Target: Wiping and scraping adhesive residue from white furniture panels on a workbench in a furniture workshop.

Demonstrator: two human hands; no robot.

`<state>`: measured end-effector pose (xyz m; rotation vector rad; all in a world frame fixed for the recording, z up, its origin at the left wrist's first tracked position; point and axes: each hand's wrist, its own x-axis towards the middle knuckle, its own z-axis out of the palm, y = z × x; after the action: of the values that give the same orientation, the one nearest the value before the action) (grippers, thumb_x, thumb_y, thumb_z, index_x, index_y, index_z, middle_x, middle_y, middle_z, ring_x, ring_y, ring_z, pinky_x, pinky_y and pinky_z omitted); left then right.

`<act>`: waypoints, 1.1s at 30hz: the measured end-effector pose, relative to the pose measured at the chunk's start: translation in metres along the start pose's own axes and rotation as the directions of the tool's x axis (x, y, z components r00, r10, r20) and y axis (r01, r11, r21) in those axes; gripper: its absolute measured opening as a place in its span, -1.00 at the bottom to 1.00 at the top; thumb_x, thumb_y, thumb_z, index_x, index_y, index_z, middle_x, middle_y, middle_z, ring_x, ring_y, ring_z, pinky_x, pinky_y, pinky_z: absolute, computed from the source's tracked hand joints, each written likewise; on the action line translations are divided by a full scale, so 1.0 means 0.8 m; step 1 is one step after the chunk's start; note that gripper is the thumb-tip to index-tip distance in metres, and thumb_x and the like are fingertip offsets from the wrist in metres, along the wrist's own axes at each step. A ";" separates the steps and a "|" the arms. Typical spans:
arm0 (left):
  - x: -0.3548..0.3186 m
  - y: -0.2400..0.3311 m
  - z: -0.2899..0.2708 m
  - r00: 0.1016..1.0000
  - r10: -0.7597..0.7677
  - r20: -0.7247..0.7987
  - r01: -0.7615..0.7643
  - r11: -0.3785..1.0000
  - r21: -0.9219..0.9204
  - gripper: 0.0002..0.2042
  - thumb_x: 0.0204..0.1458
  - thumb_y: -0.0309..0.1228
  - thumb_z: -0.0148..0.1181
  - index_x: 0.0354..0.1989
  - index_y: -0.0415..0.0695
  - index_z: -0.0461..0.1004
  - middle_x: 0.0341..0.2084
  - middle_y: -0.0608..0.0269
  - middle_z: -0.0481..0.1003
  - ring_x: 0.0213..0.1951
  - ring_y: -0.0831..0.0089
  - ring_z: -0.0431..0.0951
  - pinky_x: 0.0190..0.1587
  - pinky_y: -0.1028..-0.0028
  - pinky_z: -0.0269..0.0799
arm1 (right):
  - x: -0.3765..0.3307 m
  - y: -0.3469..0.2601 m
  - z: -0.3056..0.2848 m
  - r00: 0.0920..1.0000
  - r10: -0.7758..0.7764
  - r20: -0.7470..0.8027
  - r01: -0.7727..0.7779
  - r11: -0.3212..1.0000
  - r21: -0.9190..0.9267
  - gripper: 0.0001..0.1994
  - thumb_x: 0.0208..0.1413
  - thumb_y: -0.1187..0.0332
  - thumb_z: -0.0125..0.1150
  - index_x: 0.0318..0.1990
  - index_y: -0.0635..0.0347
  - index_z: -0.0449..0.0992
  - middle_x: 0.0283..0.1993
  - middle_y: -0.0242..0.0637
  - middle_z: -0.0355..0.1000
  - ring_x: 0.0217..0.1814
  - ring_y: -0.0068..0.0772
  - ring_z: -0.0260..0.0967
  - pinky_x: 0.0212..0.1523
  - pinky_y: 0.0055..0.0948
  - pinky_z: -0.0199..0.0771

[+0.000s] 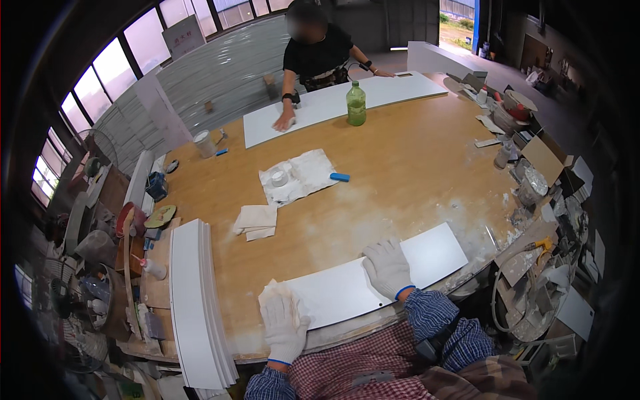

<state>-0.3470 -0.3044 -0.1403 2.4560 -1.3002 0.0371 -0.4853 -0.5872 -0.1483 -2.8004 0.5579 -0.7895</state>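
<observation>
A long white panel [333,290] lies on the table close in front of me, slanting up to the right. My left hand [285,327], in a pale knit glove, presses a cream cloth [275,291] against the panel's left end; the cloth shows around its fingers. My right hand [388,268], gloved the same way, rests on the panel right of its middle with the fingers stretched flat, holding nothing. Beyond them on the table lie a folded cloth [257,220] and a white sheet [310,175] bearing a small round white container [279,178].
Stacked white panels [193,300] stand at my left. Across the table a person [317,57] leans over another white panel [320,110], near a green bottle [357,107]. A blue block [339,177] lies mid-table. Tubs [532,185] and scraps crowd the right edge.
</observation>
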 end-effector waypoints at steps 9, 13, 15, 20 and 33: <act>0.089 0.093 0.067 0.975 0.221 0.016 -0.218 0.971 -0.094 -0.28 0.14 -0.12 0.21 0.39 -0.32 0.23 0.26 -0.25 0.29 0.37 -0.20 0.19 0.48 -0.08 -0.05 | 0.000 0.000 0.014 1.000 -0.020 -0.014 0.020 1.000 -0.011 -0.80 0.23 0.26 0.14 -0.14 0.17 0.56 -0.11 -0.19 0.51 0.04 -0.09 0.33 0.25 -0.08 0.20; 0.090 0.071 0.046 0.972 0.235 -0.010 -0.235 0.970 -0.065 -0.30 0.15 -0.14 0.18 0.39 -0.32 0.23 0.27 -0.26 0.29 0.40 -0.18 0.17 0.50 -0.07 -0.07 | -0.009 0.006 0.013 0.999 -0.007 -0.032 0.006 1.000 -0.016 -0.80 0.24 0.25 0.14 -0.15 0.16 0.55 -0.12 -0.18 0.50 0.04 -0.08 0.33 0.25 -0.07 0.19; 0.067 0.021 0.032 0.997 0.046 -0.062 -0.048 0.998 -0.030 -0.27 0.15 -0.16 0.17 0.44 -0.32 0.19 0.35 -0.28 0.23 0.46 -0.19 0.09 0.53 -0.07 -0.15 | -0.008 0.004 0.013 1.000 -0.011 -0.023 0.011 1.000 -0.010 -0.80 0.24 0.25 0.14 -0.15 0.16 0.55 -0.15 -0.16 0.48 0.03 -0.07 0.33 0.24 -0.06 0.20; 0.058 -0.001 0.015 0.982 -0.150 -0.113 0.162 0.981 0.103 -0.22 0.12 -0.18 0.19 0.48 -0.32 0.14 0.41 -0.28 0.17 0.49 -0.27 0.04 0.55 -0.10 -0.20 | -0.009 0.002 0.013 0.999 0.041 -0.029 -0.042 0.999 -0.010 -0.80 0.25 0.24 0.14 -0.17 0.15 0.56 -0.17 -0.15 0.47 0.02 -0.06 0.33 0.22 -0.06 0.22; 0.040 0.078 0.031 0.942 0.114 0.315 -0.102 0.993 -0.054 -0.15 0.19 -0.15 0.17 0.57 -0.32 -0.01 0.55 -0.28 -0.02 0.56 -0.26 -0.12 0.59 -0.09 -0.33 | -0.016 0.017 0.020 0.990 0.056 -0.133 -0.046 0.996 0.077 -0.82 0.20 0.30 0.18 -0.15 0.19 0.57 -0.14 -0.13 0.48 0.08 -0.03 0.33 0.30 -0.03 0.24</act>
<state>-0.3823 -0.3698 -0.1388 2.4268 -1.5500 -0.3667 -0.4912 -0.5937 -0.1712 -2.6693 0.6067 -0.9741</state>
